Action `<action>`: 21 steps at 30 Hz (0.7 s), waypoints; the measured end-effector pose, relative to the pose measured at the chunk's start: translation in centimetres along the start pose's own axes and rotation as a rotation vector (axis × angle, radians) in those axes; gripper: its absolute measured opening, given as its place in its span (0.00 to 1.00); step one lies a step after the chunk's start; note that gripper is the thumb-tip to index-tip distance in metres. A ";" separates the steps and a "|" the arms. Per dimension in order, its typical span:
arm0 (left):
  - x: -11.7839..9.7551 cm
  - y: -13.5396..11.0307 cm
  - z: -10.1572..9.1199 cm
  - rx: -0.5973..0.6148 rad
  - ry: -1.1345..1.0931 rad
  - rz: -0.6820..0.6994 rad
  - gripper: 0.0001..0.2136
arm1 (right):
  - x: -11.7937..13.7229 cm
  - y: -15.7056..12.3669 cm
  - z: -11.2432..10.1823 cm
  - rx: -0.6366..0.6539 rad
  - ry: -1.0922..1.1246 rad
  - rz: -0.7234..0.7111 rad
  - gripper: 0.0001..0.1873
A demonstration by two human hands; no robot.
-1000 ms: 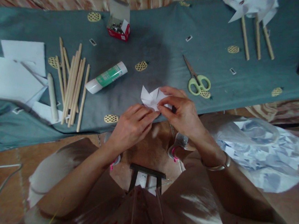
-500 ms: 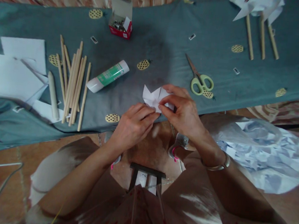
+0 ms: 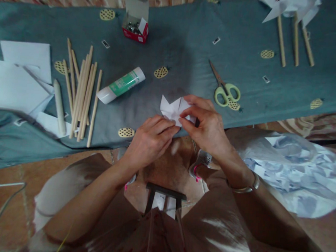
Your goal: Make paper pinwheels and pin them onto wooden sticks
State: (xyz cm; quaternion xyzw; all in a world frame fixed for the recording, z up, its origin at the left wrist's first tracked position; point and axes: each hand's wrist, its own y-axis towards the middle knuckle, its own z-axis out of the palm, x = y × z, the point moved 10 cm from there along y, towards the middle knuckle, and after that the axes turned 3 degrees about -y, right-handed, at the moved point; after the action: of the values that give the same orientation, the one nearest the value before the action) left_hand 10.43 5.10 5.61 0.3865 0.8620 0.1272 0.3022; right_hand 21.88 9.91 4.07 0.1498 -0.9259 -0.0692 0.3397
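The left hand (image 3: pixel 152 138) grips the six-o'clock edge and the right hand (image 3: pixel 208 125) pinches the three-o'clock side of a small white pointed folded-paper piece (image 3: pixel 171 108), eight o'clock from the green-handled metal scissors (image 3: pixel 223 86), where slack fingertips could let folds spring open.

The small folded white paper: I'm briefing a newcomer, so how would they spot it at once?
On the long teal cloth, go to the near edge, mid-picture, where the left hand and right hand almost meet. The folded white paper is held between them, pointed corners showing on its far side. Unlike the loose white sheets at the picture's left, it is in hands.
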 end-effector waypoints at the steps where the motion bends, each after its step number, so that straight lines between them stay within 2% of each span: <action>1: 0.0 0.0 0.0 0.003 -0.003 -0.003 0.08 | 0.0 0.0 0.1 0.008 0.002 -0.001 0.04; 10: 0.4 0.0 0.2 0.031 -0.017 -0.040 0.09 | 0.1 -0.3 0.6 0.051 0.042 -0.003 0.09; 17: 0.6 -0.1 0.5 0.064 -0.016 -0.060 0.09 | 1.6 -1.0 0.8 0.086 -0.119 -0.094 0.13; 21: 0.4 -0.1 0.3 0.043 -0.023 -0.049 0.09 | 2.6 -1.6 0.9 0.058 -0.242 -0.141 0.13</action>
State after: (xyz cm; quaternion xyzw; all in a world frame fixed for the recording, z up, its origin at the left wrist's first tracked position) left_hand 10.38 5.37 5.15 0.3729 0.8704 0.0969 0.3066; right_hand 19.79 7.63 4.59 0.2146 -0.9490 -0.0837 0.2153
